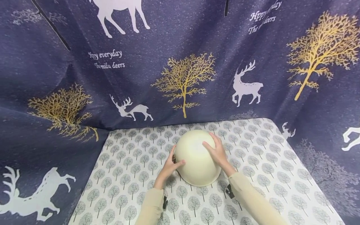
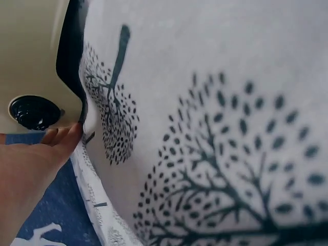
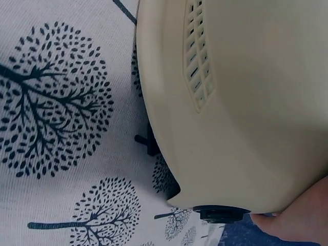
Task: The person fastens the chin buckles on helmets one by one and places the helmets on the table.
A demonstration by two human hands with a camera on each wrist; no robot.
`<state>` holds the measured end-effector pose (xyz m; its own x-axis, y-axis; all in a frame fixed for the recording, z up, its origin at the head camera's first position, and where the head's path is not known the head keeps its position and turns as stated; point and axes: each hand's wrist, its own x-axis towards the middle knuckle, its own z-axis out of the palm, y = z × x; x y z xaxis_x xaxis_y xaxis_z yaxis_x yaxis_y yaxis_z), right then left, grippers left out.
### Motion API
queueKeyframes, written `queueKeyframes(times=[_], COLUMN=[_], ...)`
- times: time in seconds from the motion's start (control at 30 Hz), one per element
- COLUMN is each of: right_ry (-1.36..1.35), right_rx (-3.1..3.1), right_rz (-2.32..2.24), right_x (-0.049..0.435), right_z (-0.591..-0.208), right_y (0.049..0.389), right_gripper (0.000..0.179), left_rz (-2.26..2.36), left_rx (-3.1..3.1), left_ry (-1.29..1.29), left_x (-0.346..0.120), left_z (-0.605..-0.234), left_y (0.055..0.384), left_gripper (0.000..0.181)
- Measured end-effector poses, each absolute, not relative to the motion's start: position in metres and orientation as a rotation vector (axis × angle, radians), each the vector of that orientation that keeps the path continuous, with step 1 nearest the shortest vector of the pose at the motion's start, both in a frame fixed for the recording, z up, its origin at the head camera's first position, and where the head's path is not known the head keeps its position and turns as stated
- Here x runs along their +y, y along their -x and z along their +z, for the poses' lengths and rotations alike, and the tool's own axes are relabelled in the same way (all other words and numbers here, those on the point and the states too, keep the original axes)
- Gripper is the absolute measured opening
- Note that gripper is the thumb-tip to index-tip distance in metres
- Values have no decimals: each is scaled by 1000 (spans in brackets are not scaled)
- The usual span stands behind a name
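A smooth cream helmet (image 1: 192, 161) is on the tree-print cloth, its rounded top facing up. My left hand (image 1: 168, 168) holds its left side, thumb on the shell and fingers along the side. On the far right side, my right hand (image 1: 218, 153) grips the shell with thumb and fingers spread apart. In the left wrist view a black round knob (image 2: 35, 111) sits on the helmet near the left fingers. The right wrist view shows a vent grille (image 3: 197, 61) and another black knob (image 3: 221, 213), close to the right hand. The helmet's inside is mostly hidden.
White cloth (image 1: 123, 175) printed with grey trees covers the table. Dark blue curtains (image 1: 197, 37) with deer and gold trees hang behind it and at both sides. Small dark pieces (image 1: 230, 191) show beside the sleeves.
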<state>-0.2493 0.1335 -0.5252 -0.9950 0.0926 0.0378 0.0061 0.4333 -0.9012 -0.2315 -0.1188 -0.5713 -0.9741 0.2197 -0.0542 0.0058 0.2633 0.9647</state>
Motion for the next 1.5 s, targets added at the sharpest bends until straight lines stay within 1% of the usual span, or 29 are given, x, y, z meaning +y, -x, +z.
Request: queueKeyframes(times=[0.23,0.57,0.77,1.03,1.27,1.5], right_ry=[90,106,122,72,39,-24], right_rx=[-2575,-2536,-2467,-2431,-2453,-2435], right_rz=[1623,1722,1783,1831,1851,1884], right_x=[132,122,115,105,99,92], right_z=[-523,-521,-524,-523,-523,-523], right_y=[254,252,251,250,249,248], right_gripper=[72,71,69,70,72,71], left_rz=[1824,1815,1776,1714,1698,1639], left_rx=[2358,2419,2441,2469,2497,2516], left_ry=[-168,-190,-153,-115,-144,-169], left_x=[-119,-129,-137,-152,-164,-174], left_z=[-570,-552,-535,-522,-512,-493], left_y=[238,236,245,255,259,267], left_gripper=[103,99,96,92,91,89])
